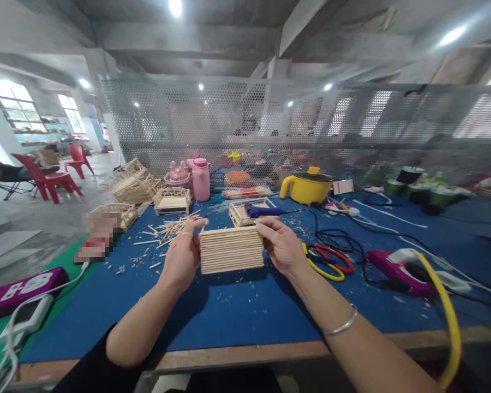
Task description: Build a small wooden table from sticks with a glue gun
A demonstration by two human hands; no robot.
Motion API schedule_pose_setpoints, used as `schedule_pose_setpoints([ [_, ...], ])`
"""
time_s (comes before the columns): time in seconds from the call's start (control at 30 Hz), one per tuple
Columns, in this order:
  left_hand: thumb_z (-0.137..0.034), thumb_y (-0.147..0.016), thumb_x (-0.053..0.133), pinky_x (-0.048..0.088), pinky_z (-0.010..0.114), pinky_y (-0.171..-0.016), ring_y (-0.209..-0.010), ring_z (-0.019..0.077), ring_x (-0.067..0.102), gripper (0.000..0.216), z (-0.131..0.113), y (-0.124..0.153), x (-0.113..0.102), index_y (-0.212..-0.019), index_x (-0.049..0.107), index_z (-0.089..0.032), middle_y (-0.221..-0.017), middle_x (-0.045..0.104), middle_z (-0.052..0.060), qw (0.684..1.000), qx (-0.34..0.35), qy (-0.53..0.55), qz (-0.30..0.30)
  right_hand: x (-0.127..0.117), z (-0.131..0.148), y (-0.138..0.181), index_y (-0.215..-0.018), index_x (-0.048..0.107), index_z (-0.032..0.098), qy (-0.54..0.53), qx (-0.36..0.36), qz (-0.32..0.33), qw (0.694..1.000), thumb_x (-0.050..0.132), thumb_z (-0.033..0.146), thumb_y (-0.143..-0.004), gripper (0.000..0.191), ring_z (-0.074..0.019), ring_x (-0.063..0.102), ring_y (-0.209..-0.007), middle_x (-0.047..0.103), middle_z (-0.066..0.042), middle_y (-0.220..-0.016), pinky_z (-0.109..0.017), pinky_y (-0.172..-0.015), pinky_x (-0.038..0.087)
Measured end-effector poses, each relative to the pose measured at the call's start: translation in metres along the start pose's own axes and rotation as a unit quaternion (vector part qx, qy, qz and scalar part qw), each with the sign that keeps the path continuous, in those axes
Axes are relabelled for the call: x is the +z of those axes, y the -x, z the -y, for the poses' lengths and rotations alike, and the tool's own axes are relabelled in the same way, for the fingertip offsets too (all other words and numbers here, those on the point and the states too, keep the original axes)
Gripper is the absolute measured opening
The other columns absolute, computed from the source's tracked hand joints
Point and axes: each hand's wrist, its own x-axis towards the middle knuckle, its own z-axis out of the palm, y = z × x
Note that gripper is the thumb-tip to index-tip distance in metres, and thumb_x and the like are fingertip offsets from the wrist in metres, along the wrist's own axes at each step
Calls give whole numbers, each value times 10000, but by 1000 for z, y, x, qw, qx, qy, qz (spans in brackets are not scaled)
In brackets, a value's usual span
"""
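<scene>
Between my two hands, above the blue table mat, is a flat panel of thin wooden sticks (232,254) laid side by side. My left hand (183,252) grips its left end, thumb and fingers at the upper corner. At the right end, my right hand (281,244) pinches the upper corner. Just behind the panel a blue glue gun (264,211) rests on a small stick frame (239,214). Loose cut sticks (167,232) lie scattered beyond my left hand. Scissors with red and yellow handles (329,265) are to the right of my right wrist.
Stick-built pieces (172,202) stand at the back left, near a pink bottle (200,180). A yellow electric pot (311,186) sits at the back. Purple power strips (396,273) and trailing cables lie at both sides. A perforated metal screen (229,117) closes off the far edge.
</scene>
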Motion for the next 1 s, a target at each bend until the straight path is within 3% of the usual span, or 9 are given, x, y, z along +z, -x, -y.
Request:
schedule_pose_setpoints([
  [0.1,-493,-751,652,500,240,-583,-670,173,677,403,-3,2,1,-1018,623,-193,-548,601,-35,1000,-9,-5,2,0,0,0,-651,683,194,-2,0,-1,1000,865,290,-459,281,-92,565,-554,660,51,-591,-218,-549,430],
  [0.2,-407,-714,720,506,210,-569,-642,140,674,338,-8,5,4,-949,637,-179,-678,689,2,1000,0,-8,12,0,0,0,-648,680,193,-7,3,-4,1000,868,284,-446,291,-95,574,-561,669,49,-603,-221,-553,439],
  [0.43,-274,-751,702,559,269,-690,-753,162,697,274,-10,4,3,-995,647,-163,-854,746,56,997,-24,48,54,0,3,-1,-659,668,192,-15,26,-6,1000,858,287,-453,296,-108,572,-542,666,42,-592,-240,-534,435],
  [1.0,-285,-701,755,532,232,-628,-664,131,671,254,-5,-1,2,-901,646,-172,-766,736,15,999,8,26,22,-2,-2,-1,-647,652,199,19,-10,-12,1000,820,271,-476,251,-111,548,-550,635,49,-580,-256,-551,430],
])
